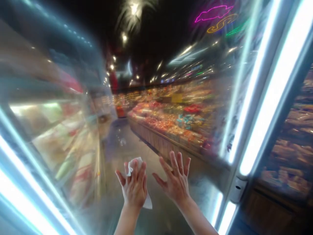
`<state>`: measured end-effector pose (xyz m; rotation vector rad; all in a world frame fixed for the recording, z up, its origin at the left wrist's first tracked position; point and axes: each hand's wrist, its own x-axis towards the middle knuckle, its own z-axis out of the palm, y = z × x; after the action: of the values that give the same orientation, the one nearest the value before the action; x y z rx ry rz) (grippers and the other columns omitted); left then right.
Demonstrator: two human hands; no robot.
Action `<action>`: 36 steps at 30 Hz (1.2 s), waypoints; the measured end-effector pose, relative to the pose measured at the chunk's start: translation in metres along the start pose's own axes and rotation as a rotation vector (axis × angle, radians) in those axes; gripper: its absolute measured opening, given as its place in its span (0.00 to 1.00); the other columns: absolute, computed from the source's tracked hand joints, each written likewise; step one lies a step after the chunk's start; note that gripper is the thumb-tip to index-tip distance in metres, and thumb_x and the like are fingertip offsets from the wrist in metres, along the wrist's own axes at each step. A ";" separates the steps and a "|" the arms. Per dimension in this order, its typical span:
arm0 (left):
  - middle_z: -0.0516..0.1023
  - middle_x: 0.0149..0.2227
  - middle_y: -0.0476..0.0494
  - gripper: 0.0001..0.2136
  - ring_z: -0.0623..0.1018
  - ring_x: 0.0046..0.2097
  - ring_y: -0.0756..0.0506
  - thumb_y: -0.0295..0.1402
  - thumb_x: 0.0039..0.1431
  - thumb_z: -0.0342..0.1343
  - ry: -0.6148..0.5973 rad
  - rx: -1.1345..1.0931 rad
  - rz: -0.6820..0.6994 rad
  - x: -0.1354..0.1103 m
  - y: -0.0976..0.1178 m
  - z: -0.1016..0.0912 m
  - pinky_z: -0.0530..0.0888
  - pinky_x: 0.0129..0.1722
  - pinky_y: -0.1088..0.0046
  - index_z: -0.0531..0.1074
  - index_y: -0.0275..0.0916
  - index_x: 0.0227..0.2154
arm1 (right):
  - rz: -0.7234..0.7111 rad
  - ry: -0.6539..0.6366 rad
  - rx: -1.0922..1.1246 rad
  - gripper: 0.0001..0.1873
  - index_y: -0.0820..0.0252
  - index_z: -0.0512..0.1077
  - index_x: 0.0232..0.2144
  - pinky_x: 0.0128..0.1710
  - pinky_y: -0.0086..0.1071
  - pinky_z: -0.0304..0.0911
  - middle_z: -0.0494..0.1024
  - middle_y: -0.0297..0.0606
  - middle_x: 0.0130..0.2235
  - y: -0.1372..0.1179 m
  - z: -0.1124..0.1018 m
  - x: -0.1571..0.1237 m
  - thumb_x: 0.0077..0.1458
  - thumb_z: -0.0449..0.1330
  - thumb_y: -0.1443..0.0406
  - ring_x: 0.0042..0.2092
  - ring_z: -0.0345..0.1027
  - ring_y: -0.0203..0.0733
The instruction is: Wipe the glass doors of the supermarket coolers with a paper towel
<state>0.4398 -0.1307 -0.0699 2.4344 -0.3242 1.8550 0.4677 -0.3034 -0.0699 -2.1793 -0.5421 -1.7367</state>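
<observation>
My left hand (134,192) is spread in the lower middle, back towards me. A crumpled white tissue (148,203) is under its palm and fingers, one end showing past the fingertips and a corner sticking out beside the wrist. To its right, my right hand (178,184) has its fingers stretched apart and holds nothing. Both hands seem to lie flat against a clear glass pane (156,215), which carries reflections; whether the right palm touches it I cannot tell.
Bright tube lights (274,88) run along a metal frame (238,189) at the right. More light strips (22,182) cross the lower left. Blurred beyond are a long display of goods (171,111), an aisle floor (122,147) and neon outlines (215,13).
</observation>
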 end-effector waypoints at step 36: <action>0.37 0.75 0.21 0.55 0.48 0.75 0.31 0.52 0.58 0.61 0.103 -0.032 0.550 0.146 -0.024 -0.027 0.62 0.69 0.49 0.28 0.38 0.73 | -0.655 0.097 0.437 0.20 0.65 0.70 0.59 0.67 0.46 0.60 0.72 0.50 0.64 0.037 -0.020 0.123 0.69 0.57 0.62 0.71 0.55 0.49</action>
<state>0.4563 -0.1215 0.0797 2.3761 -1.0985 2.1251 0.4920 -0.3327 0.0542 -1.6948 -1.5746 -1.7614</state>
